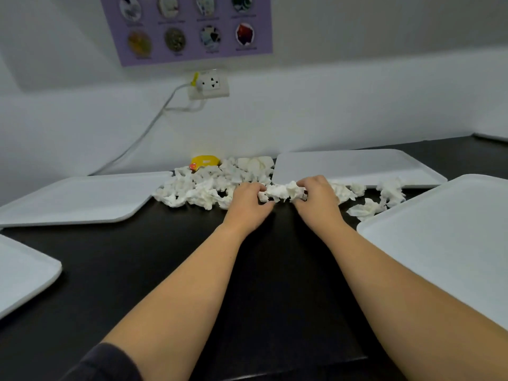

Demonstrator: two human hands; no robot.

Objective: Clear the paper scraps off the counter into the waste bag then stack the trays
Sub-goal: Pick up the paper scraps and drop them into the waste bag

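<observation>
The paper scraps (214, 182) lie in a long white heap at the back of the dark desk (170, 257), close to the wall. The heap runs left to right, from the corner of the back left tray (79, 199) along the front edge of the back right tray (357, 163). A few loose bits (365, 209) sit apart at the right end, near the front right tray (445, 237).

Both hands are in the middle of the heap. The left hand (248, 203) and the right hand (316, 196) have curled fingers, and each grip looks pinched on one wad (286, 191) held between them. I think they come in from both sides so they can squeeze many scraps into one bunch and lift more at once.

The trays lie flat and spread out, not stacked, with a fourth tray (24, 273) at the front left edge. It makes sense to leave them until the paper is gone. A yellow thing (206, 160) sits behind the heap by the wall. I cannot see any waste bag here.
</observation>
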